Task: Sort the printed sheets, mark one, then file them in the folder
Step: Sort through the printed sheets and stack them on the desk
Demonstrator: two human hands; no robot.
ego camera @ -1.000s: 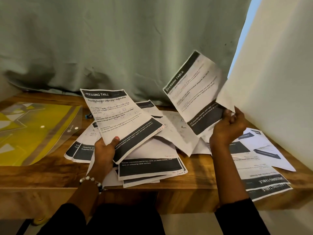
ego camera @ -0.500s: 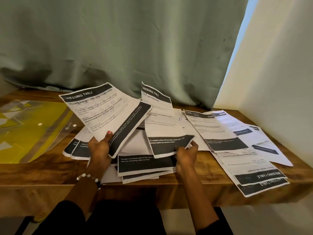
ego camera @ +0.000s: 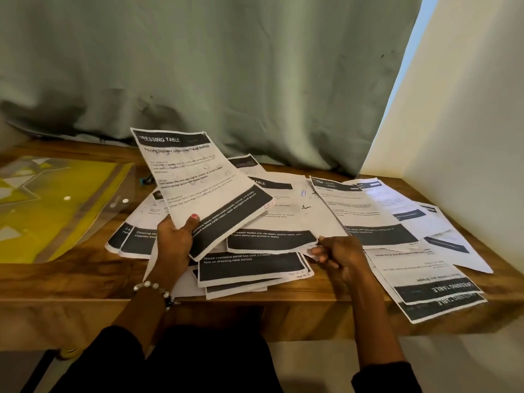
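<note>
Several printed sheets with black header and footer bands lie scattered across a wooden desk (ego camera: 85, 279). My left hand (ego camera: 174, 245) grips a thin stack of sheets (ego camera: 198, 182) headed "DRESSING TABLE", tilted up above the pile, thumb on the front. My right hand (ego camera: 337, 255) pinches the lower right corner of a sheet (ego camera: 278, 222) that lies on the middle pile. More sheets (ego camera: 377, 211) fan out to the right, two of them (ego camera: 436, 293) upside down at the desk's front edge. A yellow transparent folder (ego camera: 54, 199) lies flat at the left.
A grey-green curtain (ego camera: 226, 80) hangs behind the desk and a white wall (ego camera: 467, 137) closes the right side. A small blue and black object (ego camera: 146, 180) lies between the folder and the sheets. Some right-hand sheets overhang the front edge.
My right hand put down the sheet it held up at the right, came to the middle pile and lowered a lifted sheet flat. My left-hand stack tilted left, then back upright.
</note>
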